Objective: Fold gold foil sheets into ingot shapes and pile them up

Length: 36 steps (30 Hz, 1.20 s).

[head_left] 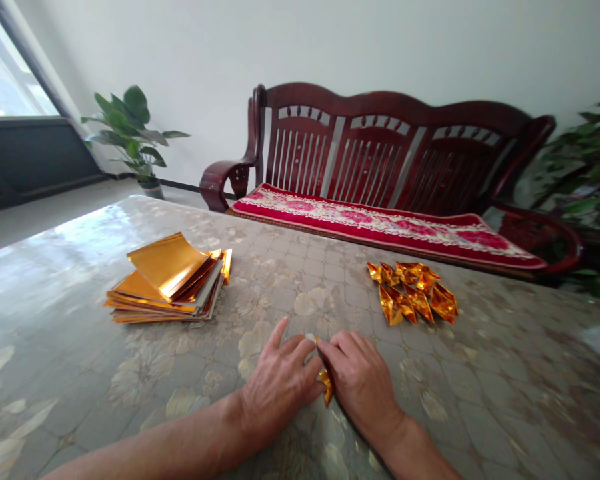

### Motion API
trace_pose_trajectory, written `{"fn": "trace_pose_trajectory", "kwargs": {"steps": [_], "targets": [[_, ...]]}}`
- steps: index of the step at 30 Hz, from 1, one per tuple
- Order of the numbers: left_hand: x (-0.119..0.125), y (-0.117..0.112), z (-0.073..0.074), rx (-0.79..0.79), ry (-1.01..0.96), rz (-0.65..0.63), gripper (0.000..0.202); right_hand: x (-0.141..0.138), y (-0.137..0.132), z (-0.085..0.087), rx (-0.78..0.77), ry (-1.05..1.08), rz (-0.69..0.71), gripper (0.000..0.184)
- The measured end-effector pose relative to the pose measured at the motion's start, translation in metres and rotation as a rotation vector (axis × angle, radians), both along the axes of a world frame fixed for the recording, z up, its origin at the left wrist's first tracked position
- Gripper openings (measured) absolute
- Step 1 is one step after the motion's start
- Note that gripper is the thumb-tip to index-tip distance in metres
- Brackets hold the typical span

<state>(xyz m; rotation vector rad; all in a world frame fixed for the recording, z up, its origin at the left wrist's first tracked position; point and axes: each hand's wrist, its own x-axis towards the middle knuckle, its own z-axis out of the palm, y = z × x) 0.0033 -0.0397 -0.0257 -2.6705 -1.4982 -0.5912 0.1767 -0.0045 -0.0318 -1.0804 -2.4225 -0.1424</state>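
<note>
Between my two hands, low in the middle of the head view, is a narrow folded piece of gold foil paper, partly hidden by fingers. My left hand presses on it from the left, its index finger raised and the other fingers bent. From the right, my right hand pinches the same paper with curled fingers. Farther off to the right sits a cluster of several folded gold foil ingots. On the left lies an untidy stack of flat gold foil sheets, some with grey undersides showing.
The table has a glossy floral-patterned cover. Behind it stands a dark red wooden bench with a red floral seat cover. A potted plant is at the back left, and leafy greenery at the right edge.
</note>
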Motion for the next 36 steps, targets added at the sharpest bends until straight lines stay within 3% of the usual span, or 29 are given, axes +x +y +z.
{"fn": "trace_pose_trajectory", "kwargs": {"steps": [10, 19, 36], "targets": [[-0.0009, -0.0007, -0.0032, 0.045, -0.026, -0.018, 0.010, 0.0004, -0.0013, -0.0005, 0.007, -0.035, 0.000, 0.016], [-0.0010, -0.0006, -0.0007, -0.006, -0.013, 0.014, 0.008, 0.0001, -0.0009, 0.0014, -0.010, -0.027, 0.007, 0.015], [-0.0045, 0.0058, -0.0104, 0.049, 0.056, -0.051, 0.026, 0.0050, 0.0008, 0.0032, -0.033, 0.087, 0.027, 0.018]]}}
